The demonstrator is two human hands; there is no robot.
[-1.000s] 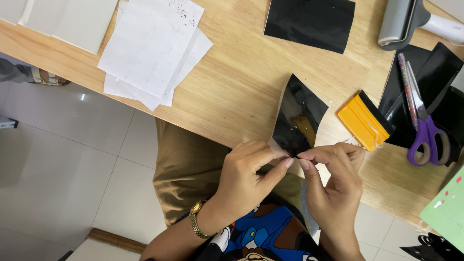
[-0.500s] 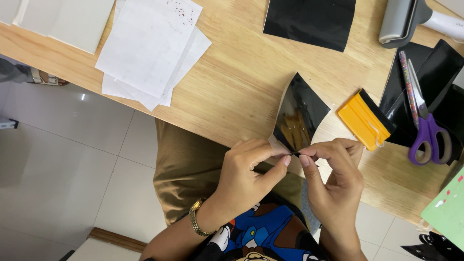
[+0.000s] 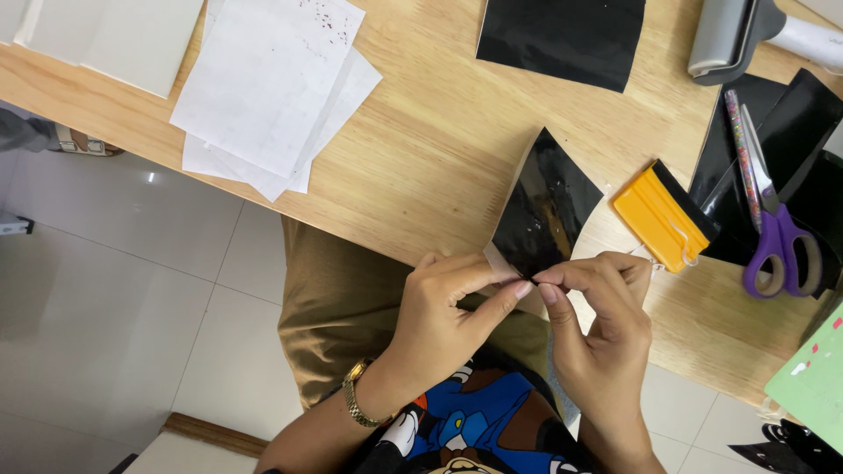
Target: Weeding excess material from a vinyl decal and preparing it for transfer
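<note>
Glossy black film (image 3: pixel 546 209) over a pale wood-grain surface (image 3: pixel 430 149)

White paper sheets (image 3: pixel 268 88), one speckled red; an orange squeegee (image 3: pixel 654 219) edged black; purple-handled scissors (image 3: pixel 777 237); a green card (image 3: pixel 812 379); a gold watch (image 3: pixel 354 399); tan trousers (image 3: pixel 338 307).

No packages, labels, signs or screens show anywhere around the wooden table (image 3: pixel 439 167); the sheets lying on it are loose white papers and glossy black film, none of them wrapped, tagged or boxed.
</note>
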